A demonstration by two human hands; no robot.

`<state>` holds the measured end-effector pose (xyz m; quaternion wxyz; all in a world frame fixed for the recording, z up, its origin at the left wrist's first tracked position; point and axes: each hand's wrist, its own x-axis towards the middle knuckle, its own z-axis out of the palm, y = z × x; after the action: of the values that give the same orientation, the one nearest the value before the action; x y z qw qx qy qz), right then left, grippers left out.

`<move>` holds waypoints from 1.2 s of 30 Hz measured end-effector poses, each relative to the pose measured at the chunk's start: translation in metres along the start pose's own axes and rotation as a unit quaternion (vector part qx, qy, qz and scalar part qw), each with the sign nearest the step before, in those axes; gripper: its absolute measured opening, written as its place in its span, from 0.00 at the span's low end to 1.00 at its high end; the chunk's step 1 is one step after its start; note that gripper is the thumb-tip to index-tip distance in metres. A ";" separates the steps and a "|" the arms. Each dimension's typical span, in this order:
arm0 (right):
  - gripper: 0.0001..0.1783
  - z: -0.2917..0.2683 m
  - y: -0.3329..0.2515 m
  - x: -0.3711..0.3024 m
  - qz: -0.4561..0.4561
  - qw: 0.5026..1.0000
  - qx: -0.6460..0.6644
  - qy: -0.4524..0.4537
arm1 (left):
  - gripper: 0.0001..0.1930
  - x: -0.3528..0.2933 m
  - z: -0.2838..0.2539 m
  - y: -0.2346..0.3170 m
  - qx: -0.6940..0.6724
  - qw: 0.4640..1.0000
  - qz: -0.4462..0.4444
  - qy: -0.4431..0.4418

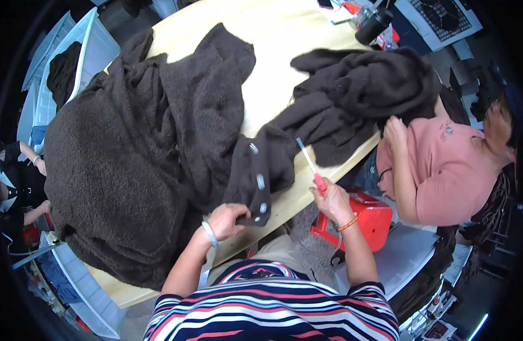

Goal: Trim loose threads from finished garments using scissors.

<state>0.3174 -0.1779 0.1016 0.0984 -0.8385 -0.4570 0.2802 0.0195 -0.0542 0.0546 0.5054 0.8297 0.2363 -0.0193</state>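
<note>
My left hand (225, 223) is closed on the near end of a dark brown knit garment's strip (247, 193), which bears several small pale marks or pieces in a row. The strip lies at the table's near edge. My right hand (335, 204) grips a slim tool (319, 181) by its red handle, its long pale shaft pointing up and away, just right of the strip. I cannot make out the exact kind of tool. Left of the strip spreads a large heap of the same fuzzy dark brown fabric (114, 159).
Another dark knit pile (381, 91) covers the right part of the wooden table (273, 34), where a co-worker in a pink shirt (443, 170) sits. A red stool (372, 221) stands by my right arm. White crates (94, 51) flank the left side, near another person (23, 182).
</note>
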 end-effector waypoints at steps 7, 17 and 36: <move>0.19 0.026 0.009 -0.028 0.036 0.999 -0.023 -0.033 | 0.26 -0.008 0.069 0.009 0.140 0.970 0.143 0.140; 0.20 0.040 0.005 -0.056 0.074 0.996 0.014 -0.049 | 0.23 0.089 0.034 -0.070 0.122 0.971 -0.035 0.204; 0.21 0.028 0.010 -0.001 -0.002 0.998 0.026 -0.059 | 0.31 0.180 0.027 -0.032 0.351 0.915 0.160 0.123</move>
<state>0.3083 -0.1875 0.0745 0.0936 -0.8164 -0.4565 0.3410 0.1713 0.0017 -0.0341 0.1454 0.9761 0.1391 0.0821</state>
